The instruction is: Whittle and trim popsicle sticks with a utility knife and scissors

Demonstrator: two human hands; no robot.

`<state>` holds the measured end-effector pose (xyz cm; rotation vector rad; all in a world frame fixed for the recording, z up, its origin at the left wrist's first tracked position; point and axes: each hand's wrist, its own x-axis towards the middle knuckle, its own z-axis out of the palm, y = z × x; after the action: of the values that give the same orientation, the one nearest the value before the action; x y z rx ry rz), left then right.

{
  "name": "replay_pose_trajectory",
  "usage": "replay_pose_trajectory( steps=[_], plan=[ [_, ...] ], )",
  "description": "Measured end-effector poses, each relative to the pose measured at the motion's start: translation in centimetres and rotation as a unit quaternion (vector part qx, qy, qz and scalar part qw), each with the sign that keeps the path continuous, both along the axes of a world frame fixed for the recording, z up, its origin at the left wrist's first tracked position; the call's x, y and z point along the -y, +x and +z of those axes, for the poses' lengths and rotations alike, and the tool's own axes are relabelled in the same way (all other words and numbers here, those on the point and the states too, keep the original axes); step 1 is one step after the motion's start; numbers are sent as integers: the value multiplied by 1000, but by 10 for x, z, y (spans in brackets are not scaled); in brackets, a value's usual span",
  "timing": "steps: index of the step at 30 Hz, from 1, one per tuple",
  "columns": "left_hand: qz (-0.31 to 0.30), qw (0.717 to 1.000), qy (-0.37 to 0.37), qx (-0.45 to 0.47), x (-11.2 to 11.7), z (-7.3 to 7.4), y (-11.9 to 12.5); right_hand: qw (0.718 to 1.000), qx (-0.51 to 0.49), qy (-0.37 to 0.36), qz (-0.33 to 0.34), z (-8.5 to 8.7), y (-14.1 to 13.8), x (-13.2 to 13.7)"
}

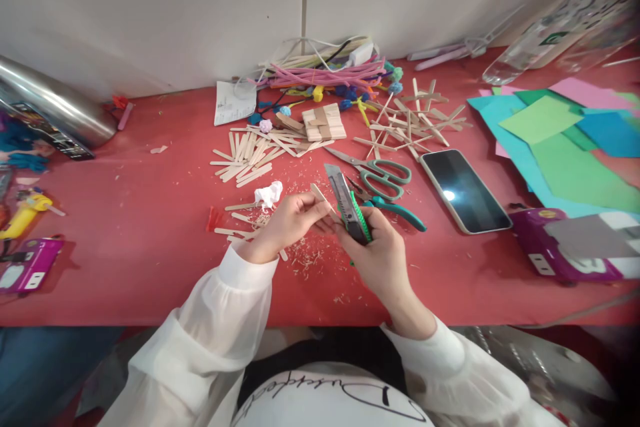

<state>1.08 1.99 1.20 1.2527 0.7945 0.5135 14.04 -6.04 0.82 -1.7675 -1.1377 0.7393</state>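
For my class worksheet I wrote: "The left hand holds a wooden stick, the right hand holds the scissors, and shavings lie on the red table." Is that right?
Not quite: in the head view, the right hand holds a box cutter; the scissors lie on the red table. The rest of the statement stands.

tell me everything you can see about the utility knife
The utility knife has a grey, metal-looking blade, extended, and a black handle with a ridged, bright green edge, probably plastic. It is gripped in the right hand, tilted, its blade pointing up and leftward in the picture, beside a wooden stick; contact there is unclear.
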Motion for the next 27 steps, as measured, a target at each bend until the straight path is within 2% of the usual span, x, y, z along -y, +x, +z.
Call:
replay_pose_trajectory(
  steps=[3,6,8,11,13,17,19,22,24,27],
  plan=[
    [27,999,40,7,-1,2,-2,997,-43,-40,41,2,9,0],
    [64,993,98,-7,-2,4,-4,986,-134,-69,71,3,15,1],
    [52,987,147,-33,-3,5,-6,979,-191,-56,50,4,18,2],
    [1,971,229,-75,-4,7,-9,967,-253,-39,5,5,21,1],
    [-28,948,302,-98,-4,7,-11,962,-269,-41,-1,4,22,-1],
    [-51,876,451,-164,-6,5,-10,966,-254,-51,17,0,26,-2],
    [-40,841,492,-220,-6,2,-10,977,-205,-56,14,-3,28,0],
    [3,801,506,-319,-7,-5,-9,999,-9,-52,12,-5,27,7],
    [19,802,475,-361,-7,-12,-9,992,109,-52,36,-6,26,13],
    [18,817,437,-375,-7,-19,-9,979,174,-50,96,-7,22,21]
  ],
)
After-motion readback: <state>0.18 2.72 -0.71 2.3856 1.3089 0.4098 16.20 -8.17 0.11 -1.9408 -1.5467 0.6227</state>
